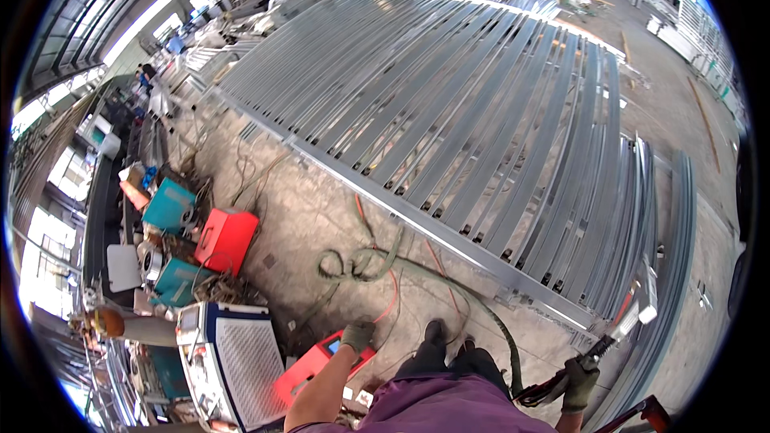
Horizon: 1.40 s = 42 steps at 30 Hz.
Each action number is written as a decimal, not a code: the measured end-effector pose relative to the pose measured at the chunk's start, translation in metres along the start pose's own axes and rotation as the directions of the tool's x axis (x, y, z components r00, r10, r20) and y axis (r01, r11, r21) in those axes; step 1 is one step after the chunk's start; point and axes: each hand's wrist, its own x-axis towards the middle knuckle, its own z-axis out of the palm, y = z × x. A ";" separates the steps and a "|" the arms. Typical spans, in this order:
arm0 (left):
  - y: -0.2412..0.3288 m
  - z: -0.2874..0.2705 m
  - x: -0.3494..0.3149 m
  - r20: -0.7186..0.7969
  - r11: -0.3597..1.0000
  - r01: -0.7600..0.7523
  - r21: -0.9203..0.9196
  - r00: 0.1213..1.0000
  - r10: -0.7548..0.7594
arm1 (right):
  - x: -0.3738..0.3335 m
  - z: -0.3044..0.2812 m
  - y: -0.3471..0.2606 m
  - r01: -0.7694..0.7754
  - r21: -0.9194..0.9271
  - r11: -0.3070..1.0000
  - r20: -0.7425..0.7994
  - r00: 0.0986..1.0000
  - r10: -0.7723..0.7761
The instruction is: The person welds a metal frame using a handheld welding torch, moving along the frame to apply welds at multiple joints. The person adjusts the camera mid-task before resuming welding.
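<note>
Left hand [357,335], gloved, arm stretched down, rests fingers on red welder box [321,365] beside the steel gate frame [449,128]. Right hand [579,383] clamped around welding torch [613,337] at the frame's near corner.

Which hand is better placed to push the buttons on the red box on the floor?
The left hand. It already rests on top of the red box, at its small screen. The right hand is far off, gripping a torch with a thick hose.

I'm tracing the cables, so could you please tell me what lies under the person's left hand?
The gloved left hand rests on a red box-shaped machine with a small blue panel. Part of the machine's top is covered by the hand, and its near end is hidden behind the forearm.
</note>
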 end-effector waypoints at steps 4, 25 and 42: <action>-0.084 -0.043 -0.096 -0.155 0.963 0.097 0.252 0.986 -0.059 | 0.008 0.041 -0.024 0.053 0.034 0.998 0.311 0.948 -0.061; -0.042 -0.050 -0.146 -0.357 0.880 -0.161 -0.447 0.934 -0.011 | -0.087 0.266 -0.113 0.527 -0.515 0.676 0.847 0.435 0.306; -0.354 -0.169 -0.121 -0.295 0.965 0.138 -0.223 0.934 -0.201 | -0.149 0.486 -0.149 0.546 -0.566 0.618 0.815 0.481 0.323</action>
